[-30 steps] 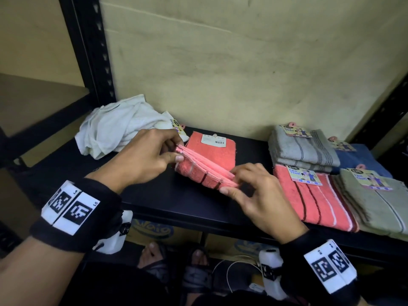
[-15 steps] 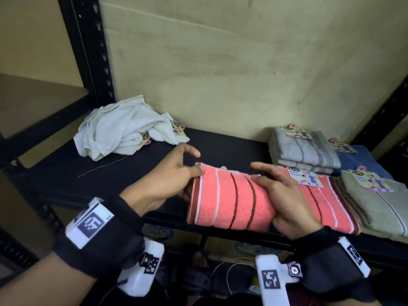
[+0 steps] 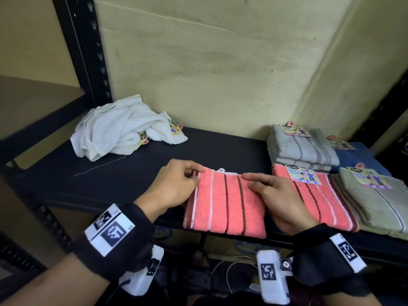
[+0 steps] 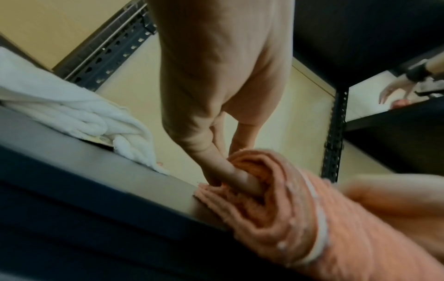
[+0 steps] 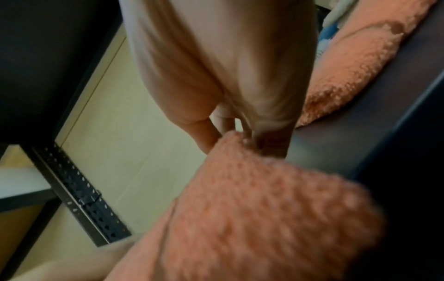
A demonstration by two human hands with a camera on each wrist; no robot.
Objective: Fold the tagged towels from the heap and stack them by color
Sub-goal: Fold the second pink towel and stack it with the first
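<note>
A folded coral towel [image 3: 225, 202] with dark and white stripes lies flat at the front edge of the black shelf [image 3: 132, 173]. My left hand [image 3: 194, 177] pinches its left edge. In the left wrist view, that hand's thumb [image 4: 240, 176] is tucked into the towel's folds [image 4: 288, 209]. My right hand [image 3: 260, 182] rests on the towel's right part with the index finger straight. In the right wrist view, the right hand [image 5: 240, 136] lies over the towel [image 5: 264, 209]. The heap of white tagged towels [image 3: 123, 131] sits unfolded at the back left.
To the right lie a folded coral towel with a tag [image 3: 320, 199], a grey folded stack [image 3: 302, 149], a blue towel [image 3: 357, 157] and an olive towel [image 3: 379, 199]. A black perforated post [image 3: 88, 51] rises at the left. The wall stands close behind.
The coral towel, held up between both hands a second ago, now lies folded flat nearer the front edge. My left hand has closed onto its left edge.
</note>
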